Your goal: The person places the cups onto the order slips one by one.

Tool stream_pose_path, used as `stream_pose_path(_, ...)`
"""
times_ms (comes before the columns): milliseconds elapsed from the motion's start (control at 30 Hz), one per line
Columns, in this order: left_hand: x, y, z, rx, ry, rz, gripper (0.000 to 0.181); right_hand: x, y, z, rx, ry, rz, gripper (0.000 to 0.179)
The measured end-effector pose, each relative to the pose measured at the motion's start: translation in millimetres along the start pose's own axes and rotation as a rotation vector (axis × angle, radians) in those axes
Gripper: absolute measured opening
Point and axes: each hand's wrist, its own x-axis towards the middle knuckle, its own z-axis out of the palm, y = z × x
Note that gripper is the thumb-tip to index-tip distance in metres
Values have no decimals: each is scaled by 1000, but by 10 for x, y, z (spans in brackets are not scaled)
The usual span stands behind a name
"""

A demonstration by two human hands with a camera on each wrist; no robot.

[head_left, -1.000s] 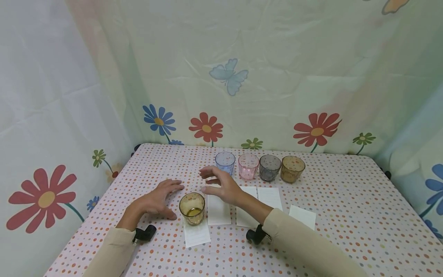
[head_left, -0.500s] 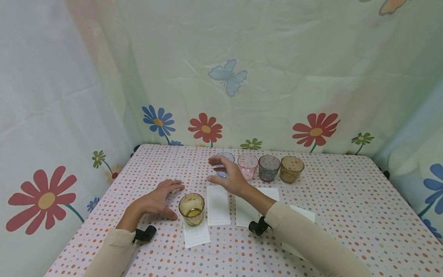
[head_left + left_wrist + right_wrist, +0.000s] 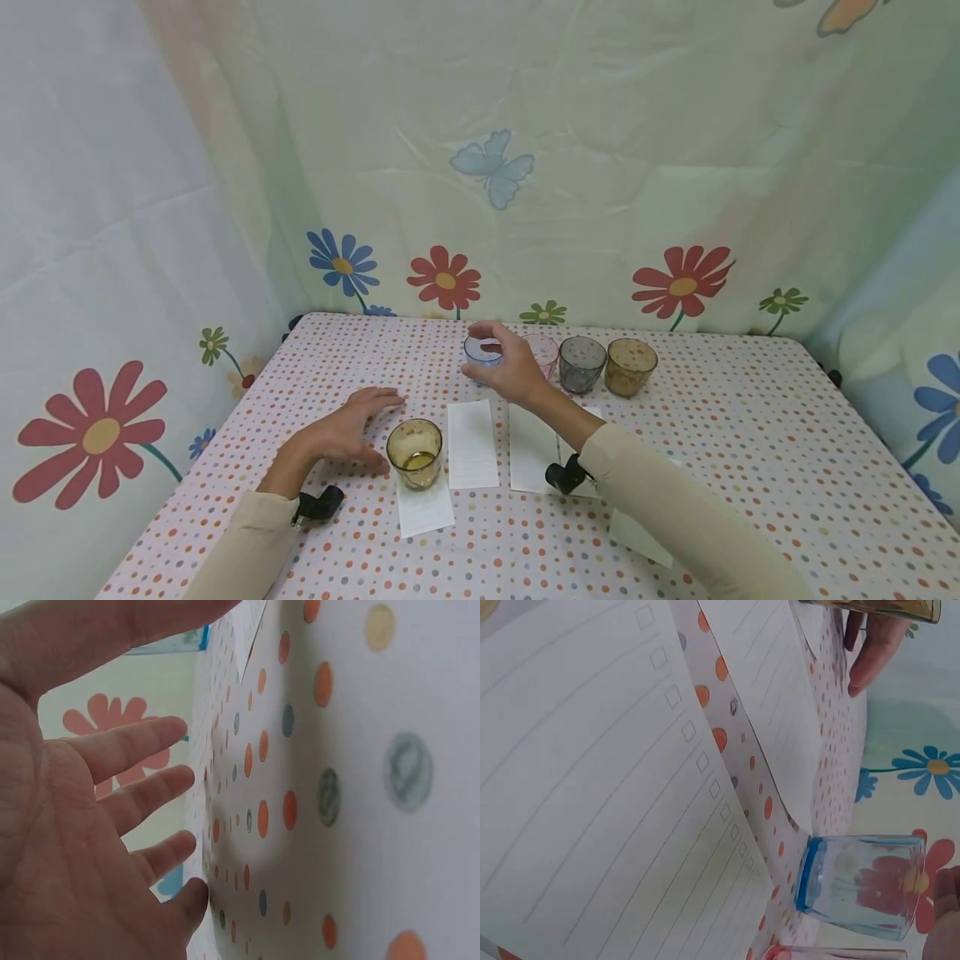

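One blue tumbler [image 3: 864,885] stood upright, left of pink tumbler [image 3: 545,353], at thumb-finger gap of nearer right hand [image 3: 516,367]; digits apart, contact not determinable. Left hand [image 3: 345,429], fingers spread, lay farther off, beside front amber tumbler [image 3: 415,450].

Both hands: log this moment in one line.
left hand: beside yellow glass; right hand: at blue glass, grip unclear; yellow glass: upright

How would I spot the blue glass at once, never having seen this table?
Along the far side of the dotted table stands a row of four glasses. Go to the person's left end of it, where the right hand is. The blue glass stands there beside the pink glass, and is the only blue one.
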Motion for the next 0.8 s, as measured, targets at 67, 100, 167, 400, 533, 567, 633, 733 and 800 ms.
stream_pose_path(67,7,1,7,-17,1,-9,104,7,13,-26,-21,10,7,59)
stream_pose_path(100,12,1,12,-27,3,-12,105,11,21,-38,-35,17,9,59)
stream_pose_path(167,21,5,19,-49,8,-17,107,22,41,-57,-65,26,5,58)
stream_pose_path(400,40,33,33,-74,55,-5,111,44,90,-105,-97,55,17,60)
stream_pose_path(533,45,53,31,-74,80,-2,103,63,94,-116,-163,62,32,60)
stream_pose_path(567,47,58,30,-78,84,-6,100,68,93,-118,-187,62,40,60)
stream_pose_path(633,50,64,29,-91,91,-13,93,80,86,-119,-251,62,55,60)
stream_pose_path(733,58,72,26,-96,101,-18,87,99,80,-123,-327,53,89,62)
stream_pose_path(800,70,83,18,-80,110,-7,84,117,81,-130,-364,41,108,64)
